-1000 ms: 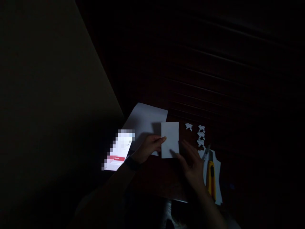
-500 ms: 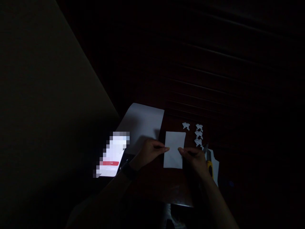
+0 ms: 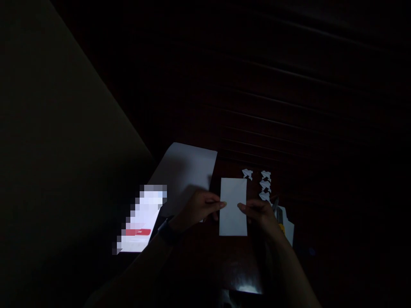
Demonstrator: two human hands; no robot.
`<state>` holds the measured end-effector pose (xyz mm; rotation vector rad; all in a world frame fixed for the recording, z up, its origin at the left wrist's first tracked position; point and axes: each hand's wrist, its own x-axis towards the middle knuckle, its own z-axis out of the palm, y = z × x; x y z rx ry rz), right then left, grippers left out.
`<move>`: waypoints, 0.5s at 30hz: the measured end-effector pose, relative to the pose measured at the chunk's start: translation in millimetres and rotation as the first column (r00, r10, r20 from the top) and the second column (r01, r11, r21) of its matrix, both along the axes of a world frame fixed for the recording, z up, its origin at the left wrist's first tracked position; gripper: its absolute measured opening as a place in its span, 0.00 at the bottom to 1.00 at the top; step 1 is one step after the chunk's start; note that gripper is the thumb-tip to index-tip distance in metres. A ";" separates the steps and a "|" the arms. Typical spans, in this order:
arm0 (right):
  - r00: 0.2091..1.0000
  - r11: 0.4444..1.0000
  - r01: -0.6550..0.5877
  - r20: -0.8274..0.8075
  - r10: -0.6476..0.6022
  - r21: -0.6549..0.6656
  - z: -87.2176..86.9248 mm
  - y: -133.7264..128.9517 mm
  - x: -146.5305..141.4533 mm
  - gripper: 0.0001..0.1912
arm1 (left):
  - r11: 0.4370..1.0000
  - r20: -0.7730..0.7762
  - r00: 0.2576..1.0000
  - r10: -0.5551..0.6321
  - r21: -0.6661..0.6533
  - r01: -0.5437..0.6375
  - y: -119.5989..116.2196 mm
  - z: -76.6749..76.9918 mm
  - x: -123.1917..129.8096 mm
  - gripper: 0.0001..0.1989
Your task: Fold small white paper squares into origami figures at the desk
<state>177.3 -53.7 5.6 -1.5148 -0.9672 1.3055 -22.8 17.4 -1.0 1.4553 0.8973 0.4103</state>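
Observation:
A white rectangular sheet of paper (image 3: pixel 233 222) is held upright lengthwise between my two hands, above a dark wooden table. My left hand (image 3: pixel 201 206), with a dark band on its wrist, pinches the left edge, thumb on top. On the opposite edge, my right hand (image 3: pixel 260 216) pinches with its thumb on the paper's face. The fingers behind the sheet are mostly hidden. Just beyond the right hand lie several small folded paper pieces (image 3: pixel 265 185), with one more folded piece (image 3: pixel 247 173) to their left.
A larger white sheet (image 3: pixel 189 167) lies at the left back. Beside it glows a lit screen (image 3: pixel 141 218), partly pixelated. A yellow-and-dark tool (image 3: pixel 280 220) rests on more white paper (image 3: pixel 289 231) at the right. The table's front edge (image 3: pixel 247 289) catches light.
The paper, still pinched at both sides, shows a slightly taller, straighter outline than before. The view has shifted a little, so the screen and large sheet appear further left and lower.

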 end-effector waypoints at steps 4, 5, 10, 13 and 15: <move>0.993 0.994 -0.101 -0.071 0.098 -0.039 2.5 -1.0 1.7 0.14 | 0.999 0.042 0.999 0.012 -0.047 -0.010 -2.6 3.7 0.0 0.18; 0.992 0.994 -0.102 -0.082 0.099 -0.032 3.0 -1.3 1.9 0.14 | 0.998 0.060 0.998 0.009 -0.061 -0.005 -3.0 5.1 -0.1 0.18; 0.993 0.997 -0.068 -0.096 0.064 -0.036 6.4 -2.3 1.2 0.22 | 0.985 0.131 0.991 0.005 -0.173 0.018 -4.1 10.3 -1.4 0.19; 0.989 0.993 -0.106 -0.108 0.099 -0.053 9.8 -2.1 -2.1 0.22 | 0.980 0.135 0.991 -0.004 -0.197 0.031 -4.7 10.7 -1.9 0.16; 0.981 0.989 -0.135 -0.151 0.126 -0.054 11.0 -2.0 -3.9 0.21 | 0.979 0.128 0.992 -0.007 -0.202 0.033 -4.9 11.3 -1.9 0.15</move>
